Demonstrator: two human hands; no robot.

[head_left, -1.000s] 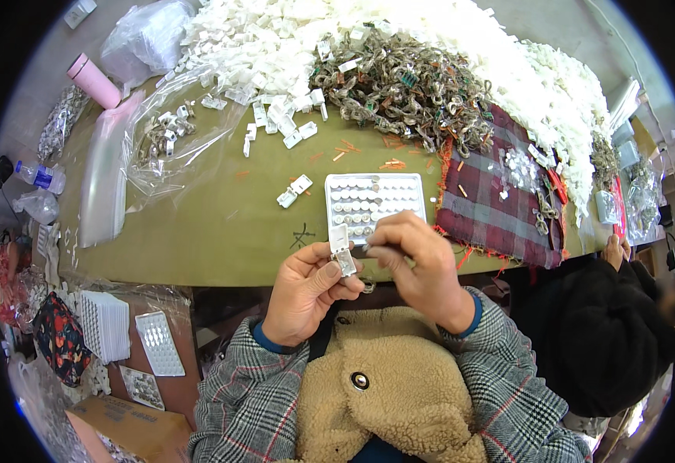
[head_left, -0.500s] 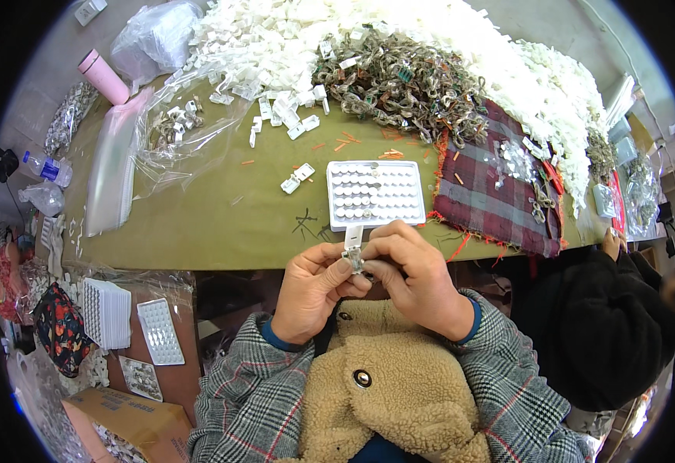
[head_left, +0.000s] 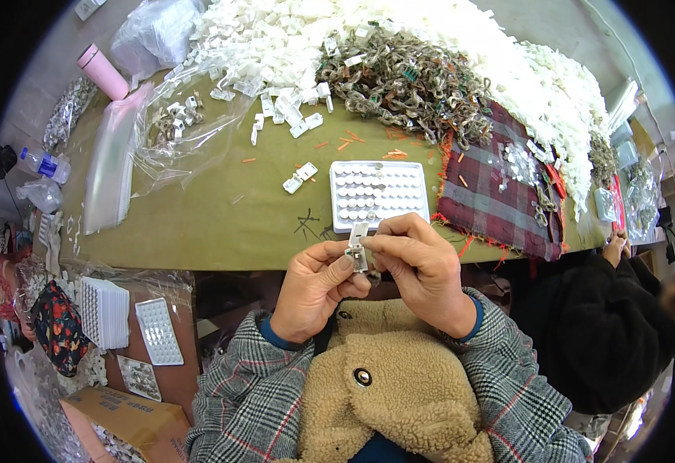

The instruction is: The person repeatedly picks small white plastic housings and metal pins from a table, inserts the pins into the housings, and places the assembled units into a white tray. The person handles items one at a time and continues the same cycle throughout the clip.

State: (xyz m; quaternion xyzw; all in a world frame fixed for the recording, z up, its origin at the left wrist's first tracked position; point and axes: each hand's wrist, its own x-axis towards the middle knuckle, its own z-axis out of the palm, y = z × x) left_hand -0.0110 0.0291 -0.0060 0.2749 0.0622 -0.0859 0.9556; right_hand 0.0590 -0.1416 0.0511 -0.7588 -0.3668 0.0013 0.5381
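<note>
white hinged plastic case in left hand

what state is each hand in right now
Left hand: closed, holding a small white hinged case.
Right hand: curled at the case; cannot tell whether it grips anything.

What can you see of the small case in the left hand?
The small case is white, apparently plastic, and stands open: its lid, with a dark slot, is tipped up; the lower half looks shiny, its contents too small to tell. The left hand pinches it; the right hand's fingertips meet its right edge. It's just nearer than the tray.
</note>
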